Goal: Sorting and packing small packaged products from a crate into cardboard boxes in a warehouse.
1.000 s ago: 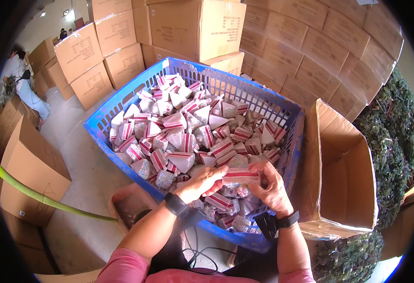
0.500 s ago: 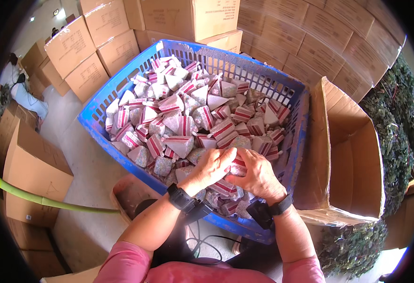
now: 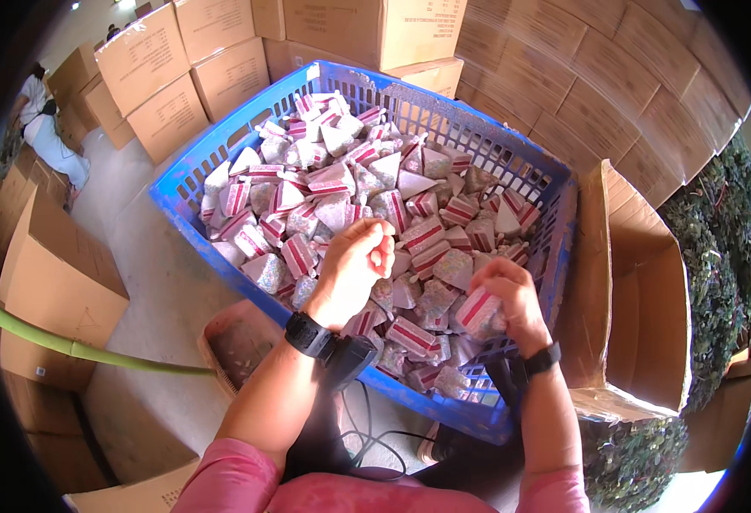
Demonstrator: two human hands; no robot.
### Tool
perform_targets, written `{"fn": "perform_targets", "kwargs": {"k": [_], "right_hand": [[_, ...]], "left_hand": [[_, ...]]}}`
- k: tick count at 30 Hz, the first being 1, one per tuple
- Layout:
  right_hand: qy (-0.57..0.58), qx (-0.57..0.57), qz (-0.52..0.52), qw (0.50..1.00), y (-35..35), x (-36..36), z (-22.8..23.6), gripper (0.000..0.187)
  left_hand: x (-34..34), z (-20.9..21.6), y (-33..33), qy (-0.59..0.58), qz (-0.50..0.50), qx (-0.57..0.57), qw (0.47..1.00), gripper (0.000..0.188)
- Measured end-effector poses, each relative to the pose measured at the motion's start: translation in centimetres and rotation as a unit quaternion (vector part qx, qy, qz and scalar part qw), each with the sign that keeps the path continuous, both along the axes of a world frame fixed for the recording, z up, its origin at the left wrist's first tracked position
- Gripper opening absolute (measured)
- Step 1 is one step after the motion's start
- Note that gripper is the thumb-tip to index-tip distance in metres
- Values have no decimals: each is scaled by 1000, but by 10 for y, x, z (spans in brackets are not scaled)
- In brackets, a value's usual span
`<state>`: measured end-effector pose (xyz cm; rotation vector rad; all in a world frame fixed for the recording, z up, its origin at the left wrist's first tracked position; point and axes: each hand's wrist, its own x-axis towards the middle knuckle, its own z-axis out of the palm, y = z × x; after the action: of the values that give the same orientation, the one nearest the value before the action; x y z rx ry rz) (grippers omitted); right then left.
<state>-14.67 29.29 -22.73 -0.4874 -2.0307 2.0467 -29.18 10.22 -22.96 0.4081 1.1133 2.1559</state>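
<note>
Dozens of striped red-and-white cake-slice decorations (image 3: 333, 181) are heaped in a big blue basket (image 3: 444, 417), and one more slice (image 3: 481, 313) is up in the right hand (image 3: 512, 295), just over the near right part of the pile. Those fingers are bent over its upper right side and look closed on it; I can't see where the thumb sits. The left hand (image 3: 354, 265) is above the heap with its fingers curled in, and I can't tell if the tips meet or pinch anything small. Open cardboard box (image 3: 582, 291) is right beside the basket.

My guess on handling: light, fairly stiff, maybe foam inside, with a glittery coat that could feel gritty and shed if rubbed. I'd grab across the two flat triangle faces near the thick end, and go easy on the thin point, which looks easiest to dent.
</note>
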Motion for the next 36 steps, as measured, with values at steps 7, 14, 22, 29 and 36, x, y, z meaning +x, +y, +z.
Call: {"fn": "perform_targets", "kwargs": {"k": [7,14,22,29,36], "right_hand": [[-173,325,196,909,-32,-78,-72,50],[-299,454,136,828,-92,-127,-71,78],[-291,526,131,789,-77,-111,-71,65],[-42,140,10,989,-20,-50,20,59],[44,22,-35,998,-19,-17,33,60]], "left_hand": [[-6,5,-12,-15,88,-68,994,15],[-10,0,-18,32,94,-120,988,12],[-5,-2,-15,76,79,-152,982,16],[-1,-21,-5,304,94,-331,888,38],[28,6,5,61,-213,-108,969,35]]}}
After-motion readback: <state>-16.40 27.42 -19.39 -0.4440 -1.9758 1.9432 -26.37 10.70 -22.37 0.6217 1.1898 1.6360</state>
